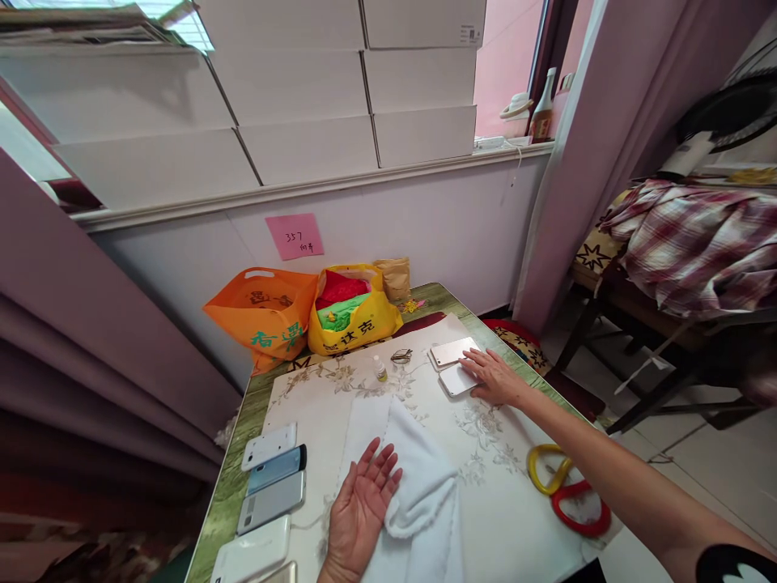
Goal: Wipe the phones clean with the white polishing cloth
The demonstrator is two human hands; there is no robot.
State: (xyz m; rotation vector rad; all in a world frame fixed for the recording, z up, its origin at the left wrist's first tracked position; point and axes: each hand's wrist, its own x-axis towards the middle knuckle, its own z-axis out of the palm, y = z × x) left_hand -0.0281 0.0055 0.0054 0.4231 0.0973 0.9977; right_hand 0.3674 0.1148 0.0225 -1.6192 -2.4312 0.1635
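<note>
Phones (450, 353), a pair, beyond and to the right of a white cloth (425, 486), beneath the outstretched fingers of the right hand (496, 379). Too little visible at the fingertips to tell a grip from a light steadying touch. Left hand (364, 502), palm up at the left side of the cloth, fingers loosely parted, holding nothing; contact with the raised fold alongside impossible to tell. White fabric perhaps laid there as padding against the table (255, 409). To the left of the cloth, a row of further phones (271, 500), flat and side by side, probably for keeping each in plain sight. Beyond the cloth, a small bottle (380, 371), upright, likely set back against a knock. Farther beyond, an orange bag (267, 320) and a yellow bag (364, 328), close by the wall (425, 219), apparently for support. To the right of the cloth, a yellow loop (532, 470) and a red loop (602, 518), possibly scissor handles, partly behind the right forearm (607, 470).
</note>
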